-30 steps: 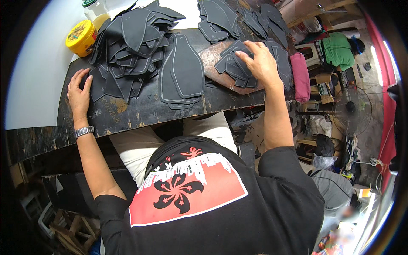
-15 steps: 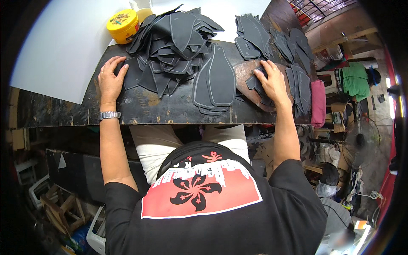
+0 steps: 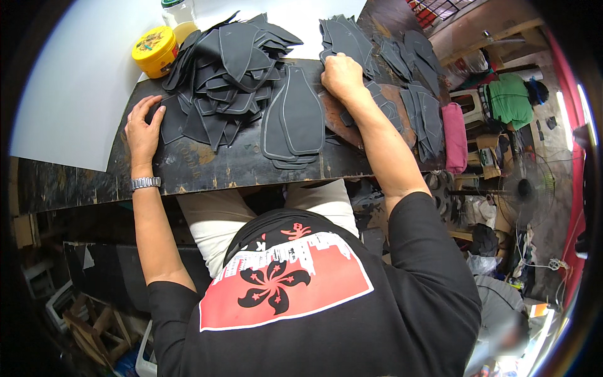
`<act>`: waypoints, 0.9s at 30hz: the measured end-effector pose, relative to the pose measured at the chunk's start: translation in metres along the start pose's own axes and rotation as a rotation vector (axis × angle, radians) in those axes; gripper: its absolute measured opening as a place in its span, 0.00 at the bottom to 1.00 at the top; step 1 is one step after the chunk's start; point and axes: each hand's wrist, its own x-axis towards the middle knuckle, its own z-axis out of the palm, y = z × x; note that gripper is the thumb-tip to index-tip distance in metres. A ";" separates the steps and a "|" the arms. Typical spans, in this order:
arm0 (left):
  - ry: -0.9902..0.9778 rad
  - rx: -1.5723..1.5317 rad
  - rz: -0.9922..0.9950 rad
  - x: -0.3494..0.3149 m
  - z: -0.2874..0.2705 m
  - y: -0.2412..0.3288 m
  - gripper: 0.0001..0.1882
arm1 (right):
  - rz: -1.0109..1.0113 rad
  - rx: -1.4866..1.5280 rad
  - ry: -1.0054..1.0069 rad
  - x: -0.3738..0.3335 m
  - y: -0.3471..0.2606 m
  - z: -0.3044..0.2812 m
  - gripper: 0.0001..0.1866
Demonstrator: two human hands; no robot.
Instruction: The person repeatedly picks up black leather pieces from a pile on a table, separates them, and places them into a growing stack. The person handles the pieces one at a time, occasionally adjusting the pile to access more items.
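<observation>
My left hand (image 3: 143, 129) rests on the dark tabletop with its fingers apart, fingertips beside a large heap of black cut pieces with pale outlines (image 3: 229, 60). My right hand (image 3: 343, 76) reaches forward, its fingers curled down at the near end of a stack of similar black pieces (image 3: 348, 39). Whatever its fingertips grip is hidden under the hand. Between the hands lies a stack of long, bottle-shaped black pieces (image 3: 295, 116). Under my right forearm, smaller black pieces (image 3: 384, 107) lie on a brown board (image 3: 334, 116).
A yellow tub (image 3: 155, 53) and a clear jar (image 3: 179, 14) stand behind the heap, near white sheeting (image 3: 75, 75). More black stacks (image 3: 422, 116) lie at the right, beside a pink roll (image 3: 454, 138). A fan (image 3: 526, 187) stands farther right.
My right hand has left the small pieces on the brown board and moved forward and left to the far stack. My left hand stays beside the heap; the whole view has shifted somewhat.
</observation>
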 end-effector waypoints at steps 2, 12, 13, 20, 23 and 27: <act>-0.004 0.001 0.005 0.001 0.000 -0.001 0.14 | -0.015 0.015 0.000 0.004 0.003 -0.002 0.09; -0.052 0.014 0.020 0.001 -0.002 -0.002 0.16 | -0.208 0.093 0.464 -0.069 0.088 -0.066 0.04; -0.057 0.029 0.014 0.001 -0.001 -0.002 0.16 | -0.218 0.101 0.438 -0.086 0.094 -0.070 0.04; -0.065 0.103 0.038 0.001 -0.001 0.000 0.16 | -0.134 0.245 0.177 -0.138 0.108 -0.086 0.13; -0.011 0.067 0.037 -0.001 -0.001 0.002 0.15 | -0.092 0.311 0.350 -0.122 0.097 -0.059 0.22; 0.017 0.036 0.065 -0.004 -0.002 0.003 0.15 | 0.099 0.286 -0.194 -0.115 0.085 -0.026 0.38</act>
